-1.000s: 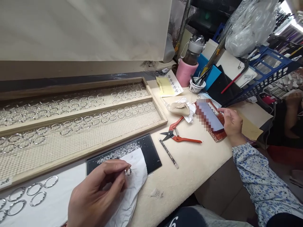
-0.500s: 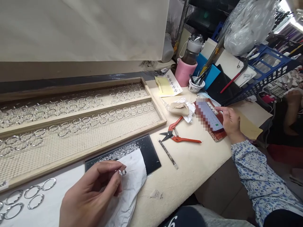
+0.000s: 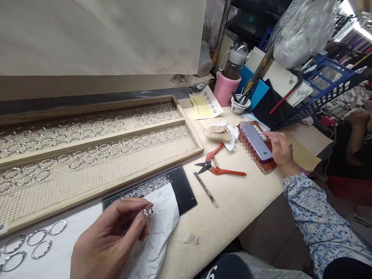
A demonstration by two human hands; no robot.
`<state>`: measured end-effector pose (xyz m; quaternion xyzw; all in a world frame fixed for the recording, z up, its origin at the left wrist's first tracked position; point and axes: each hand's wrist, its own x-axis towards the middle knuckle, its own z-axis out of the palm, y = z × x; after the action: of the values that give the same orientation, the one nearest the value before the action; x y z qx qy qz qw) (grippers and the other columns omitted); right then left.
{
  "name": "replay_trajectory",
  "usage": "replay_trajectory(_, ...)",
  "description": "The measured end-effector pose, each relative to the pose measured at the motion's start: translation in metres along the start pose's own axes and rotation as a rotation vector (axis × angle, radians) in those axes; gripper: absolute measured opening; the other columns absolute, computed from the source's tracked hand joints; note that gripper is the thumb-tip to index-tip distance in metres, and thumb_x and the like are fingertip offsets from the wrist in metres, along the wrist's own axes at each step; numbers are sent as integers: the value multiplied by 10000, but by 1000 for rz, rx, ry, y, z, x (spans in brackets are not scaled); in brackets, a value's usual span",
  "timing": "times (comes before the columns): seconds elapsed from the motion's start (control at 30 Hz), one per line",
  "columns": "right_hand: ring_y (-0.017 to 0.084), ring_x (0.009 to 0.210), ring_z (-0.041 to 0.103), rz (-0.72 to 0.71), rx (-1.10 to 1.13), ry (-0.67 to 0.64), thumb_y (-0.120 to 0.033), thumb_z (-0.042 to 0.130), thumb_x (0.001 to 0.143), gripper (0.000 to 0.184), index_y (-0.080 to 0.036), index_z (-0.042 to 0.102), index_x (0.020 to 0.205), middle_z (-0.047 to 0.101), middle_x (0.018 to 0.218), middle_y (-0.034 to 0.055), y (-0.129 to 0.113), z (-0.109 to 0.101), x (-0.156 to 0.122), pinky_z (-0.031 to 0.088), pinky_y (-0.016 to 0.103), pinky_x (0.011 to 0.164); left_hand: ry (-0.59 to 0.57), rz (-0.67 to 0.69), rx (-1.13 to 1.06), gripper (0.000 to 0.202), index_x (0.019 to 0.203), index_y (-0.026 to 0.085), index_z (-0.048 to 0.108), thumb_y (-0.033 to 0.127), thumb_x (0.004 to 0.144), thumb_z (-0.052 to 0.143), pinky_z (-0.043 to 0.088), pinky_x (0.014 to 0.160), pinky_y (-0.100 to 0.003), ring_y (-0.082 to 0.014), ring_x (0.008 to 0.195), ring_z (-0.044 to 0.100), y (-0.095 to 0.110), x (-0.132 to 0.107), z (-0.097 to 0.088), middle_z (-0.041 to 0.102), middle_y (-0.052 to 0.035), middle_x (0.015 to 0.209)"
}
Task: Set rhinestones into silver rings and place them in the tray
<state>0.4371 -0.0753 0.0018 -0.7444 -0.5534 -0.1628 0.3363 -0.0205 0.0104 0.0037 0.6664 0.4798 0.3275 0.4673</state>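
Thumb and fingers of my left hand [image 3: 112, 236] pinch a small silver ring-shaped piece [image 3: 149, 211] above a crumpled white paper [image 3: 162, 228]. The paper partly covers a dark plate [image 3: 187, 190] strewn with tiny shiny bits [image 3: 151, 186]. My right hand [image 3: 281, 149], in a blue floral sleeve, is at the edge of a phone [image 3: 258, 143], its index finger stretched over the screen and the other fingers loosely bent. The phone lies on a red patterned pouch [image 3: 266, 166]. Several silver hoops [image 3: 41, 249] lie on white paper left of my left hand.
A wooden mesh tray [image 3: 194, 154] with rows of hoops fills the left. Orange-handled cutters [image 3: 215, 169] and a thin patterned stick [image 3: 206, 190] lie mid-table. Behind stand a pink holder [image 3: 226, 90], a pen cup [image 3: 240, 105] and a blue basket [image 3: 334, 89]. Another person's arm [image 3: 356, 135] shows far right.
The view shifts very slightly. My left hand keeps its pinch on the silver piece, and my right hand stays at the phone, where the display looks different.
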Motion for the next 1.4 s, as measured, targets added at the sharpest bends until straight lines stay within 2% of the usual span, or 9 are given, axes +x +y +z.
replay_trajectory(0.17, 260, 1059, 617, -33, -6, -69, -258, 412, 914, 338, -210, 725, 1033, 711, 1103, 72, 4, 5, 11, 468, 444, 960, -2, 16, -13, 91, 900, 235, 654, 290, 828, 654, 576, 483, -194, -108, 495, 615, -5, 0, -1, 687, -9, 888)
replay_trajectory(0.57, 275, 1108, 571, -54, -49, -145, -144, 445, 883, 358, -296, 735, 1028, 661, 1180, 44, 10, 16, 27, 460, 507, 992, -21, 35, -51, 94, 894, 245, 679, 305, 822, 683, 566, 455, -209, -112, 483, 614, -6, 1, -1, 673, -3, 889)
replay_trajectory(0.77, 291, 1109, 555, -72, -65, -181, -123, 454, 842, 366, -241, 752, 1019, 649, 1201, 70, 8, 20, 28, 462, 517, 980, -28, 49, -43, 99, 897, 229, 675, 305, 834, 667, 565, 453, -209, -111, 488, 612, -9, 1, -2, 668, -15, 900)
replay_trajectory(0.93, 266, 1098, 584, -60, -39, -102, -167, 446, 876, 345, -230, 728, 1064, 666, 1171, 72, 3, 14, 26, 456, 472, 980, -34, 52, -37, 77, 901, 243, 672, 284, 839, 653, 568, 467, -205, -107, 492, 611, -6, 2, -2, 668, -6, 897)
replay_trajectory(1.1, 257, 1037, 625, -32, -3, -50, -200, 445, 887, 298, -209, 727, 983, 702, 1084, 78, 1, 8, 19, 468, 446, 941, -24, 19, -37, 103, 886, 229, 672, 304, 815, 672, 572, 469, -215, -115, 494, 607, -3, 2, -1, 681, -12, 883)
replay_trajectory(1.4, 260, 995, 624, 8, 3, 11, -207, 461, 884, 265, -208, 714, 964, 710, 1024, 84, -2, 2, 9, 494, 437, 914, -5, 9, -35, 58, 869, 285, 673, 291, 821, 641, 572, 459, -248, -131, 482, 600, 1, 1, 2, 687, 7, 871)
